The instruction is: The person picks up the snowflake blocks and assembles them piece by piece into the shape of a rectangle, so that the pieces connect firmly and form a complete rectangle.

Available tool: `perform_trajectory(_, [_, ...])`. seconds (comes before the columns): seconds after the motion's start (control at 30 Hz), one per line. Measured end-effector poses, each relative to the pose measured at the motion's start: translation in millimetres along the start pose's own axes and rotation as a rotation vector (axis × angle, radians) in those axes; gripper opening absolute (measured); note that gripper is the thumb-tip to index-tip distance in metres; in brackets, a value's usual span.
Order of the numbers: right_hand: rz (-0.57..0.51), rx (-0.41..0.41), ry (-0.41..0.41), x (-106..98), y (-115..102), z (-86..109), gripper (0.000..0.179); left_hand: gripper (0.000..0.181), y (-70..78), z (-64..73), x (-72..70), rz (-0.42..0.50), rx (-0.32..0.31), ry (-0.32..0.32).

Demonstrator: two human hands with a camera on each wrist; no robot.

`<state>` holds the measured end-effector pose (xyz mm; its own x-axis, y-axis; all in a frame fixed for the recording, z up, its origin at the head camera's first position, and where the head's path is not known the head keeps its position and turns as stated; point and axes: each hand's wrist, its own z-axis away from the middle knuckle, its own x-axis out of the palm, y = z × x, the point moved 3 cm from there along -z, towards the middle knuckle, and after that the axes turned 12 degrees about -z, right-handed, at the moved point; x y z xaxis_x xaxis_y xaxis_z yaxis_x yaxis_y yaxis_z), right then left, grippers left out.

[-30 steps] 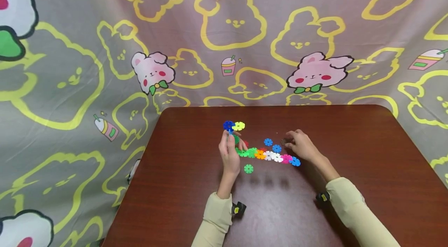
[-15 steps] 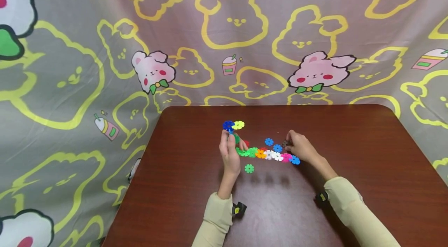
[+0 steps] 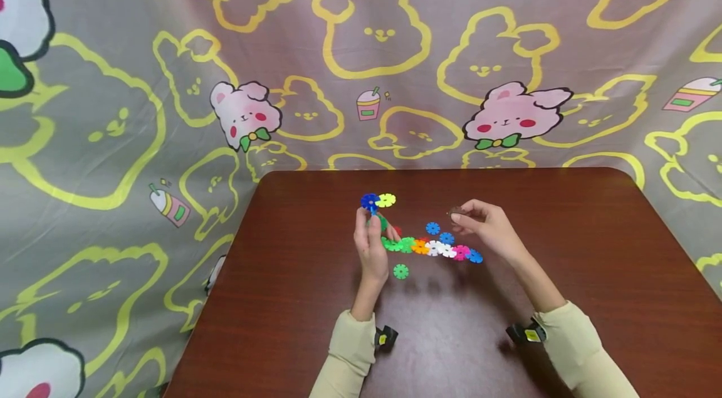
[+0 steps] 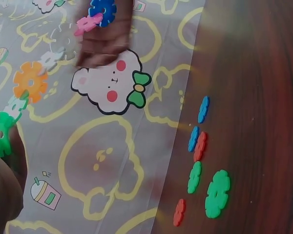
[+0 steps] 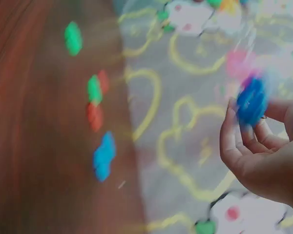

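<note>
My left hand (image 3: 371, 251) holds up a bent chain of interlocking snowflake discs (image 3: 433, 249). Its long arm runs rightward through green, orange, white and pink to a blue end disc (image 5: 252, 101). Near the left fingertips, the chain's other end has a dark blue disc (image 3: 370, 201) and a yellow disc (image 3: 386, 200). To the right of the chain, my right hand (image 3: 492, 230) pinches a dark brown disc (image 3: 454, 212) between thumb and fingers, above the table. The right wrist view is blurred, and there the chain's blue end overlaps the right hand's fingers.
Loose discs lie on the brown table (image 3: 564, 222): two blue discs beyond the chain, one shown here (image 3: 432, 228), a green disc (image 3: 401, 271) nearer me, and red ones partly hidden behind the chain. A patterned cloth (image 3: 417, 135) hangs along the table's far edge.
My right hand has gripped the brown disc and lifted it off the table, up and slightly left. The left hand and its chain stay almost where they were.
</note>
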<state>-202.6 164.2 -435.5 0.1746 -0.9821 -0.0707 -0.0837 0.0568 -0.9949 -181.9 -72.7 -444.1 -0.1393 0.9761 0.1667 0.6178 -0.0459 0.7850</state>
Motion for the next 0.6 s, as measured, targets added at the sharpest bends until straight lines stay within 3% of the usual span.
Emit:
perform_trajectory(0.13, [-0.081,-0.086,0.015,21,-33,10.9,0.020,0.032,2.1,1.5,3.7,-0.021,0.010,-0.019])
perform_trajectory(0.27, [-0.046,-0.160,0.068,38,-55,16.6,0.018,0.029,4.4,4.8,9.4,-0.057,0.011,-0.042])
perform_trajectory(0.43, [-0.039,-0.175,0.138,46,-64,18.9,0.019,0.030,6.0,8.2,16.3,-0.027,-0.006,-0.082])
perform_trajectory(0.6, [-0.047,-0.169,0.141,46,-65,21.3,0.025,0.033,7.0,9.3,18.7,-0.003,-0.038,-0.088])
